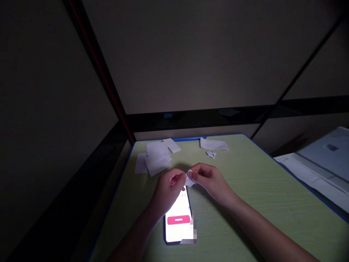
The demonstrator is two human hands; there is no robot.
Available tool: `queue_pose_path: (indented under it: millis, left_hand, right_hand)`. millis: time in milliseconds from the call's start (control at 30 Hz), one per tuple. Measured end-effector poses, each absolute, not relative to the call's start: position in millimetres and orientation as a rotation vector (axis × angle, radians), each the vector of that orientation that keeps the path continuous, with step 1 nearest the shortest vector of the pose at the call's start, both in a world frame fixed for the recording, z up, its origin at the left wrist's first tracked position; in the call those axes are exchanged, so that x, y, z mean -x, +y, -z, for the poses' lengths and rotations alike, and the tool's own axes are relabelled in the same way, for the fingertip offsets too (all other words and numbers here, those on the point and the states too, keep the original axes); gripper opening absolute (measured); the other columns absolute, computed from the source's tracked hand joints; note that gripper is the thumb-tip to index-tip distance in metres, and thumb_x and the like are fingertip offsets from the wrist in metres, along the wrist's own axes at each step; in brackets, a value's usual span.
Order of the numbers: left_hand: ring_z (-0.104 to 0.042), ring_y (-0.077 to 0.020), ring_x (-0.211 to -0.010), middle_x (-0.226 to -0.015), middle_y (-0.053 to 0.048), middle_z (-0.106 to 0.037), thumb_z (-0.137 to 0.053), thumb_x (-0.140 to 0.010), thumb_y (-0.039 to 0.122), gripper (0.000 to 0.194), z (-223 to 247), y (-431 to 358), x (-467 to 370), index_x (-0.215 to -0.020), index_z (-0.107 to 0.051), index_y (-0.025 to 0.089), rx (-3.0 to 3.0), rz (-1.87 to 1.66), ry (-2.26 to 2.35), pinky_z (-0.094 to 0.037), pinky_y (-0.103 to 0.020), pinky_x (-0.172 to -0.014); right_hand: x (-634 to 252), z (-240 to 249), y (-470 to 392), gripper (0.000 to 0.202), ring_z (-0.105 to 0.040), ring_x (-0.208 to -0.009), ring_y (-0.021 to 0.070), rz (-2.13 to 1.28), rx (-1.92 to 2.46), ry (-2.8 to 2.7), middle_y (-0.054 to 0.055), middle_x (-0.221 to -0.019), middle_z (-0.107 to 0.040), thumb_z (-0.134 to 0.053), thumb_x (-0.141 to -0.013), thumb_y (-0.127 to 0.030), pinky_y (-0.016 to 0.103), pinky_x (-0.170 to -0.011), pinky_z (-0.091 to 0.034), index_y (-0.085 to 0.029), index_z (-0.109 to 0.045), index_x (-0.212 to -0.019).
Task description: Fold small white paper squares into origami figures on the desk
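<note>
Between my two hands is a small piece of folded white paper [190,181], held above the table near the top of a lit phone [177,233]. My left hand [169,187] pinches the paper's left side with closed fingers. From the other side, my right hand [209,180] grips it between thumb and fingers. The paper's exact folds are too small to make out. The phone lies face up under my left hand, its white screen showing a red button; the hand hides part of it.
White paper sheets [156,163] lie in a loose pile at the table's back left. A small folded paper piece [211,154] and a paper strip [215,144] are at the back right. The green table [259,182] has a blue edge; a white box-like object [327,156] stands right.
</note>
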State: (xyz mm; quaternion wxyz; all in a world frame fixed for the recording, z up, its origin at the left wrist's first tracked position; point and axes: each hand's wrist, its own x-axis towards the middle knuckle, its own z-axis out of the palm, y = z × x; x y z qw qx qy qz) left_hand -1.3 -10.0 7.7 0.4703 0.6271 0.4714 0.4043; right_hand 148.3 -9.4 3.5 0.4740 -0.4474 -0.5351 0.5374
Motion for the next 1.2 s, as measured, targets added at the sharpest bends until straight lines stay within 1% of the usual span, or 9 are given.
queue_pose_path:
  millis: [167,367,600,700,833,967,1200]
  left_hand:
    - [-0.054,-0.0104,-0.051,-0.055,0.001,-0.056,-0.052,-0.075,0.024,0.013,-10.0,-11.0,0.8,-0.068,-0.057,0.014,-1.551,-0.981,1.157,-0.04,-0.019,-0.045]
    - [-0.052,-0.0099,-0.048,-0.051,0.002,-0.054,-0.052,-0.074,0.023,0.013,-10.8,-9.9,1.8,-0.066,-0.056,0.014,-1.537,-1.016,1.182,-0.039,-0.019,-0.045]
    - [-0.051,-0.0103,-0.048,-0.051,0.002,-0.054,-0.053,-0.071,0.02,0.01,-9.5,-9.0,0.7,-0.064,-0.055,0.014,-1.575,-1.034,1.245,-0.039,-0.02,-0.046]
    - [-0.052,-0.0108,-0.05,-0.053,0.001,-0.055,-0.053,-0.072,0.021,0.01,-10.2,-10.4,0.8,-0.064,-0.055,0.014,-1.573,-1.038,1.219,-0.039,-0.02,-0.047]
    - [-0.055,-0.0118,-0.058,-0.062,0.0,-0.058,-0.053,-0.075,0.025,0.012,-10.9,-12.8,2.1,-0.072,-0.057,0.014,-1.571,-1.02,1.132,-0.041,-0.02,-0.051]
    - [-0.053,-0.011,-0.06,-0.066,-0.001,-0.059,-0.055,-0.074,0.024,0.01,-6.9,-12.3,2.9,-0.076,-0.059,0.014,-1.65,-1.004,1.139,-0.04,-0.02,-0.053]
    - [-0.053,-0.0111,-0.056,-0.06,0.0,-0.057,-0.051,-0.077,0.025,0.015,-2.1,-9.3,2.7,-0.068,-0.056,0.014,-1.665,-1.033,1.219,-0.039,-0.02,-0.052]
  right_hand:
    - [-148.4,-3.6,-9.4,0.017,-0.045,-0.052,0.0089,-1.287,1.081,-1.325,-0.003,-0.056,-0.052,-0.063,-0.071,-0.032,0.023,-0.05,-0.035,-0.015,-0.059,-0.068]
    - [-149.5,-5.8,-9.7,0.017,-0.047,-0.054,0.0093,-1.327,1.065,-1.369,-0.002,-0.06,-0.057,-0.064,-0.071,-0.031,0.024,-0.052,-0.036,-0.015,-0.064,-0.078]
    - [-148.2,-8.2,-10.7,0.018,-0.05,-0.055,0.0092,-1.361,1.044,-1.368,-0.002,-0.061,-0.059,-0.066,-0.069,-0.032,0.023,-0.054,-0.038,-0.014,-0.064,-0.074]
    - [-147.7,-9.5,-10.9,0.02,-0.048,-0.054,0.0094,-1.335,1.071,-1.367,-0.002,-0.059,-0.057,-0.065,-0.069,-0.034,0.024,-0.053,-0.038,-0.014,-0.064,-0.072]
    - [-148.7,-6.5,-10.7,0.02,-0.049,-0.055,0.0106,-1.301,1.099,-1.359,-0.001,-0.059,-0.056,-0.063,-0.071,-0.035,0.025,-0.054,-0.038,-0.015,-0.065,-0.072]
    - [-149.2,-1.9,-10.0,0.021,-0.05,-0.056,0.0114,-1.303,1.094,-1.315,0.0,-0.061,-0.058,-0.063,-0.071,-0.035,0.026,-0.056,-0.04,-0.015,-0.065,-0.074]
    - [-148.3,-7.9,-9.5,0.019,-0.05,-0.054,0.0099,-1.364,1.068,-1.282,-0.003,-0.059,-0.057,-0.068,-0.066,-0.032,0.025,-0.054,-0.039,-0.015,-0.063,-0.071]
